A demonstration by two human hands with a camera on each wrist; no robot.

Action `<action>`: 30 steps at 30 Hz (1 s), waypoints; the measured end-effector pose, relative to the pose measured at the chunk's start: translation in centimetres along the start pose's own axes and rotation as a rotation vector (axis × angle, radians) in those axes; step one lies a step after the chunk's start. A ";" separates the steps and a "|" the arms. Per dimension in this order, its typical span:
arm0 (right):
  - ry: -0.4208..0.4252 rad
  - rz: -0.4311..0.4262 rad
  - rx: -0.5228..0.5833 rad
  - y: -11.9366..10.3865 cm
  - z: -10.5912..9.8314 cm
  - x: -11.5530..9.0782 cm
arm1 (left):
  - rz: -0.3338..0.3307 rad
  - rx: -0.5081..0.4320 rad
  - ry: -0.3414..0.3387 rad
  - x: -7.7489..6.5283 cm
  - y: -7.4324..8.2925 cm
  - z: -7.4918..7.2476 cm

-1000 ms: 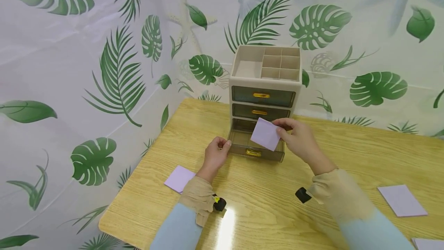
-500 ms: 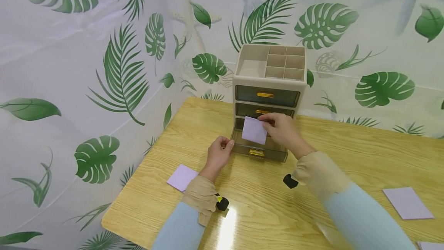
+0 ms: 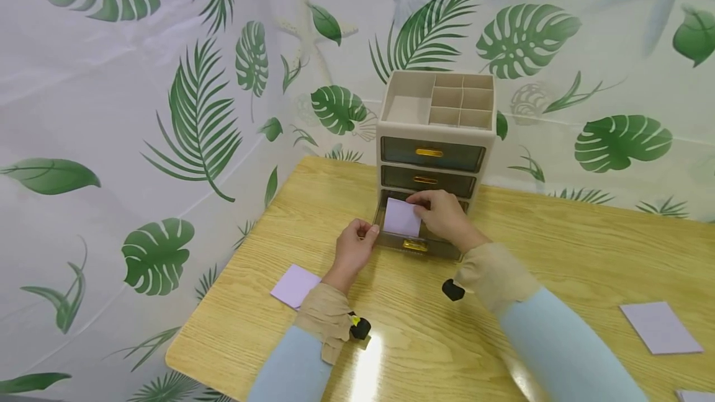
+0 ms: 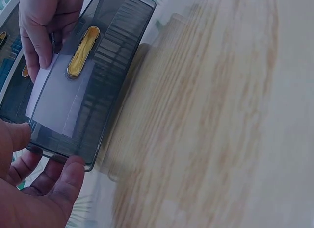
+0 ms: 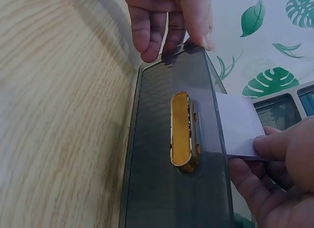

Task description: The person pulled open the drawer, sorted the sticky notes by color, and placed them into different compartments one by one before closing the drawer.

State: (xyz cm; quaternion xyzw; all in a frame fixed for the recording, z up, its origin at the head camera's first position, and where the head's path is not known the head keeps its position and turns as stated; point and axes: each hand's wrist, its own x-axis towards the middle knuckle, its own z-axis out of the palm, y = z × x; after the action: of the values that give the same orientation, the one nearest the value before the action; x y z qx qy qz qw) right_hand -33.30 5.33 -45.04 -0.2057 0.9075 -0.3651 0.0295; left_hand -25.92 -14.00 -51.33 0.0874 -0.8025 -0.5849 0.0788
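Note:
In the head view a smoky clear drawer (image 3: 391, 241) with a gold handle (image 3: 415, 245) is pulled out at the bottom of a cream desktop organizer (image 3: 438, 131). My left hand (image 3: 354, 247) grips the drawer's left front corner, thumb over the edge and fingers around the side. Between thumb and fingers, my right hand (image 3: 444, 216) pinches the right edge of a purple sticky-note pad (image 3: 402, 218), which is inside the drawer at its left part. Through the drawer front in the left wrist view, the pad (image 4: 61, 98) shows tilted behind the gold handle (image 4: 83, 51).
Another purple pad (image 3: 295, 285) lies on the wooden table (image 3: 413, 340) beside my left forearm. A purple pad (image 3: 661, 327) lies at the right, with part of one more (image 3: 695, 396) at the frame's edge. Leaf-patterned sheeting (image 3: 536, 141) stands behind the organizer.
My right hand has moved left and down with the purple sticky-note pad, from above the drawer into it. My left hand keeps its grip on the drawer corner.

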 end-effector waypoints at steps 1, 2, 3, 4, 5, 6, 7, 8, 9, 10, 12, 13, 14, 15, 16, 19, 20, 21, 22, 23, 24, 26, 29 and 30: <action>-0.006 0.005 0.000 0.0 0.1 0.1 | 0.000 -0.001 0.001 0.0 0.0 0.0; -0.011 0.011 0.000 0.0 0.1 0.2 | 0.001 -0.001 0.001 0.0 0.0 0.0; -0.019 0.015 0.003 0.0 0.2 0.2 | 0.002 0.000 0.002 0.1 0.0 0.0; -0.028 0.021 0.007 0.1 0.3 0.3 | 0.004 0.000 0.003 0.1 0.0 0.0; -0.035 0.027 0.009 0.1 0.3 0.3 | 0.005 0.003 0.004 0.1 0.0 0.0; -0.043 0.030 0.010 0.1 0.4 0.4 | 0.007 0.006 0.006 0.1 0.0 0.0; -0.053 0.034 0.010 0.1 0.5 0.5 | 0.007 0.009 0.005 0.1 0.0 0.0; -0.062 0.039 0.010 0.1 0.6 0.6 | 0.008 0.012 0.005 0.1 0.0 0.0; -0.071 0.043 0.006 0.1 0.7 0.6 | 0.008 0.014 0.004 0.1 0.0 0.0; -0.078 0.047 -0.001 0.1 0.8 0.7 | 0.009 0.016 0.004 0.1 0.0 0.0; -0.089 0.054 -0.017 0.2 0.9 0.9 | 0.011 0.017 0.004 0.2 0.0 0.0; -0.094 0.058 -0.026 0.2 0.9 0.9 | 0.010 0.017 0.004 0.2 0.0 0.0; -0.095 0.058 -0.034 0.2 1.0 1.0 | 0.010 0.016 0.007 0.2 0.0 0.1; -0.094 0.056 -0.041 0.3 1.0 1.1 | 0.010 0.015 0.008 0.2 0.0 0.1; -0.094 0.056 -0.044 0.3 1.1 1.2 | 0.009 0.013 0.011 0.2 0.1 0.0; -0.088 0.058 -0.050 0.3 1.2 1.3 | 0.002 0.003 0.014 0.2 0.1 0.0; -0.085 0.059 -0.053 0.3 1.3 1.3 | 0.000 -0.001 0.013 0.1 0.1 0.0; -0.082 0.061 -0.055 0.3 1.3 1.3 | -0.002 -0.004 0.011 0.1 0.1 0.0; -0.079 0.065 -0.057 0.3 1.4 1.3 | -0.003 -0.005 0.010 0.2 0.0 0.0; -0.076 0.066 -0.062 0.3 1.5 1.3 | -0.005 -0.006 0.007 0.1 0.0 0.0; -0.073 0.068 -0.070 0.2 1.5 1.2 | -0.006 -0.007 0.004 0.2 0.0 0.0; -0.074 0.065 -0.087 0.2 1.6 1.2 | -0.002 -0.002 0.004 0.2 -0.1 0.1; -0.073 0.060 -0.117 0.2 1.7 1.1 | 0.003 0.006 0.007 0.2 -0.2 0.1; -0.071 0.059 -0.126 0.2 1.7 1.1 | 0.005 0.006 0.007 0.2 -0.2 0.1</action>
State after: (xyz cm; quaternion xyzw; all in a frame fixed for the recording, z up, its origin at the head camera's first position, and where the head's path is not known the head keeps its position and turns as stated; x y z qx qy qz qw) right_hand -34.02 3.92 -46.30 -0.1929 0.9328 -0.2987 0.0596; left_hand -26.15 -13.98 -51.54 0.0878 -0.8043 -0.5818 0.0826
